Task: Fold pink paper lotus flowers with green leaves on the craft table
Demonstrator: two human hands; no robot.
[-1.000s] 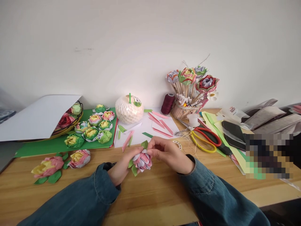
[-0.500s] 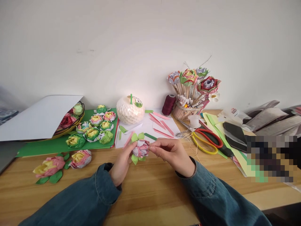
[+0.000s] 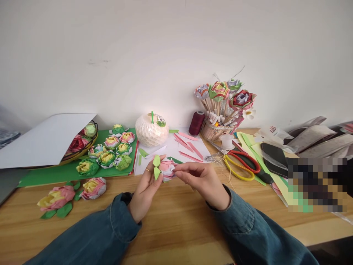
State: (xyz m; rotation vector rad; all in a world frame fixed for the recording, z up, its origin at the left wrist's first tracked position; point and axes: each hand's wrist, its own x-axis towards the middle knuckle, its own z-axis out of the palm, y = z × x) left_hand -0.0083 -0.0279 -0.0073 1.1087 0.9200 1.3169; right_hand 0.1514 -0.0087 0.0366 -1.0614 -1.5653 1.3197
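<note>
A pink and pale lilac paper flower with light green leaves is held up over the near edge of the white sheets. My left hand grips it from the left, the thumb in front by the leaves. On the right side, my right hand pinches a petal edge between thumb and index finger. Beyond the hands, pink paper strips and a few green scraps lie on the white paper. Two pink and yellow paper flowers, one finished with green leaves, rest on the table to the left.
Several paper flowers sit on green card at left, beside a basket under a white sheet. A netted white ball, maroon thread spool and flower basket line the wall. Scissors and a phone lie right.
The flower in my hands has been turned, so its leaves now face left and a pale petal faces my right fingers. My left thumb has shifted lower. The view has moved slightly.
</note>
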